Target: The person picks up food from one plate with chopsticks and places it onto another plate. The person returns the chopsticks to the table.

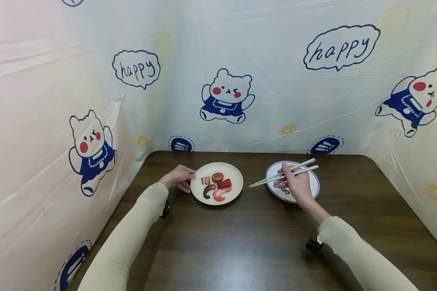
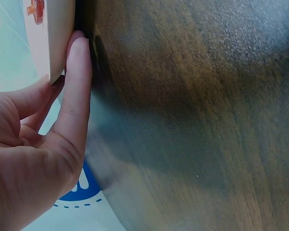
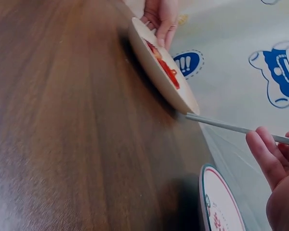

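A cream plate (image 1: 215, 201) carries several food pieces: a pink-and-white shrimp (image 1: 218, 195), a dark curled piece (image 1: 206, 191), a round brown slice (image 1: 217, 177), a red strip (image 1: 224, 184) and a small striped slice (image 1: 205, 180). At its left rim, my left hand (image 1: 179, 178) pinches the edge, thumb at the rim and fingers against the underside in the left wrist view. My right hand (image 1: 295, 184) holds a pair of pale chopsticks (image 1: 264, 182) above a blue-rimmed white plate (image 1: 315, 186). The chopstick tips are together, pointing left, just right of the cream plate, with nothing between them.
Both plates are toward the far edge of the dark wooden table (image 1: 222, 250). A printed cloth (image 1: 269, 93) with bears and "happy" bubbles hangs behind the table and along both sides. Red marks decorate the blue-rimmed plate, partly covered by my right hand.
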The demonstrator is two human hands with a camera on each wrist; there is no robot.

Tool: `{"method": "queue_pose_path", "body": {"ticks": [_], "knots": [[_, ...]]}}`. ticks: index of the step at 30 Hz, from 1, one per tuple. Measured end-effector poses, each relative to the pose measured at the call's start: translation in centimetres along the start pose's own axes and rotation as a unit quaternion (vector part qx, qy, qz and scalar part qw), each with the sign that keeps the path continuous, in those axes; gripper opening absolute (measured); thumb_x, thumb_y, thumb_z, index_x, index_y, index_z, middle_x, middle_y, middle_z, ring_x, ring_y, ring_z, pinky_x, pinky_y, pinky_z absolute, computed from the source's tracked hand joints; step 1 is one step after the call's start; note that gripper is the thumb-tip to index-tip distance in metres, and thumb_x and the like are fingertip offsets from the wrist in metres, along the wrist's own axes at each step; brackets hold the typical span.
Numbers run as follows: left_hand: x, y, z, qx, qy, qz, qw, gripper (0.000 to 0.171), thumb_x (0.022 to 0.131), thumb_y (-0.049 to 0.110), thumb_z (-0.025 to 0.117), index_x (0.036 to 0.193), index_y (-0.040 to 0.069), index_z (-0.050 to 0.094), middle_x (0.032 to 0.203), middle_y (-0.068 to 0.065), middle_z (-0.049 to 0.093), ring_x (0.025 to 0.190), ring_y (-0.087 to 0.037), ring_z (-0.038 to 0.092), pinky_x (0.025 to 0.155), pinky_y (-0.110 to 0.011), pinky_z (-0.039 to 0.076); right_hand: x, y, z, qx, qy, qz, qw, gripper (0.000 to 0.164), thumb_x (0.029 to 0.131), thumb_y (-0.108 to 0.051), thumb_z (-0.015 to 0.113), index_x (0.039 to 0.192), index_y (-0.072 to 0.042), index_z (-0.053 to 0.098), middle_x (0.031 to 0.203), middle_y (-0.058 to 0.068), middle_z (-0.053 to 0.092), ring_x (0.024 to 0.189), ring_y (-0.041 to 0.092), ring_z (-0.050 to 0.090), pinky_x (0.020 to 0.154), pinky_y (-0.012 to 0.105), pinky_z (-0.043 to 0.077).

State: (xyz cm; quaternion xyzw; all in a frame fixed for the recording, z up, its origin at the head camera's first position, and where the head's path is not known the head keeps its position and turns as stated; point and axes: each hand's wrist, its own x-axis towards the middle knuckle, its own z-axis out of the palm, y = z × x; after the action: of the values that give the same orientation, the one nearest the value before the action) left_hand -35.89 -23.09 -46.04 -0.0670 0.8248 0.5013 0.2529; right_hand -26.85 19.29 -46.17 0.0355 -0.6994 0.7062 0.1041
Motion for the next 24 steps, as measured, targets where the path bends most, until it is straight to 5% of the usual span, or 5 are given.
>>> {"method": "queue_pose_path", "body": {"ticks": [6,10,18,20,24], "knots": [[0.0,-0.1,0.1,0.004,0.001,0.000,1.0000,0.043,0.110,0.009,0.056,0.151,-0.002,0.053,0.136,-0.029,0.061,0.071,-0.025,0.074,0.069,-0.041,0.067,-1.2,-0.2,0.7,-0.062,-0.028,-0.088,0.994,0.038,0.110,-0.022,0.060,0.100,0.014,0.068,0.085,0.033,0.070,0.065,0.034,0.075,0.054,0.033,0.064],[0.0,0.0,0.0,0.005,0.003,-0.001,1.0000,0.043,0.110,0.010,0.056,0.152,-0.001,0.053,0.136,-0.029,0.061,0.072,-0.025,0.074,0.069,-0.041,0.067,-1.6,-0.3,1.4,-0.115,-0.066,-0.207,0.969,0.018,0.105,-0.005,0.065,0.092,0.003,0.072,0.080,0.023,0.070,0.063,0.032,0.071,0.060,0.030,0.064],[0.2,0.0,-0.2,0.006,0.001,0.000,1.0000,0.044,0.110,0.010,0.057,0.152,-0.001,0.052,0.137,-0.029,0.061,0.073,-0.026,0.074,0.069,-0.041,0.067,-2.3,-0.1,2.2,-0.294,-0.112,-0.431,0.846,0.014,0.088,0.006,0.080,0.091,-0.005,0.071,0.086,0.000,0.063,0.074,0.012,0.060,0.066,0.024,0.054],[0.3,0.0,-0.1,0.005,0.001,-0.001,1.0000,0.044,0.110,0.011,0.056,0.152,-0.001,0.053,0.137,-0.029,0.061,0.073,-0.026,0.074,0.069,-0.042,0.067,-2.5,0.0,2.3,-0.328,-0.127,-0.453,0.819,0.006,0.097,-0.008,0.076,0.094,-0.005,0.072,0.090,0.001,0.064,0.075,0.013,0.062,0.065,0.028,0.059],[0.4,0.0,-0.1,0.004,0.001,-0.005,1.0000,0.044,0.110,0.011,0.056,0.152,0.000,0.053,0.137,-0.029,0.061,0.073,-0.026,0.074,0.070,-0.042,0.067,-2.7,0.1,2.5,-0.370,-0.165,-0.511,0.759,0.036,0.112,-0.033,0.055,0.099,-0.005,0.073,0.095,0.005,0.066,0.078,0.018,0.066,0.065,0.034,0.064]]}}
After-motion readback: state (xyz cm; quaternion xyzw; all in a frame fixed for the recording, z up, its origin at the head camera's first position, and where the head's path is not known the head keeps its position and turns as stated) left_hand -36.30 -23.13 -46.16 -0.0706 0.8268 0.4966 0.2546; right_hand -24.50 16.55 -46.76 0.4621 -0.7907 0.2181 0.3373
